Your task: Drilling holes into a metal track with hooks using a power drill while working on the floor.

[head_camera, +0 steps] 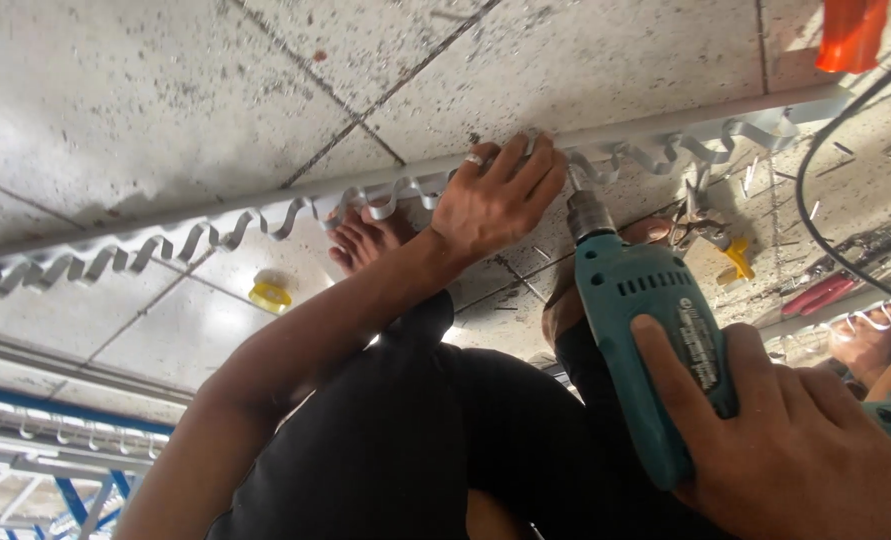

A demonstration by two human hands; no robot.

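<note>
Head view: left hand [490,205] fingers press the metal rail [265,205]; right hand [795,450] clamps the drill [645,330] at five o'clock. The bit could slip toward those fingers.

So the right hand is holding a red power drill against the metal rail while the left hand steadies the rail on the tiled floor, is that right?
Not quite: the power drill is teal, not red. The head view shows the right hand holding it against the metal rail, which the left hand steadies on the tiled floor.
</note>
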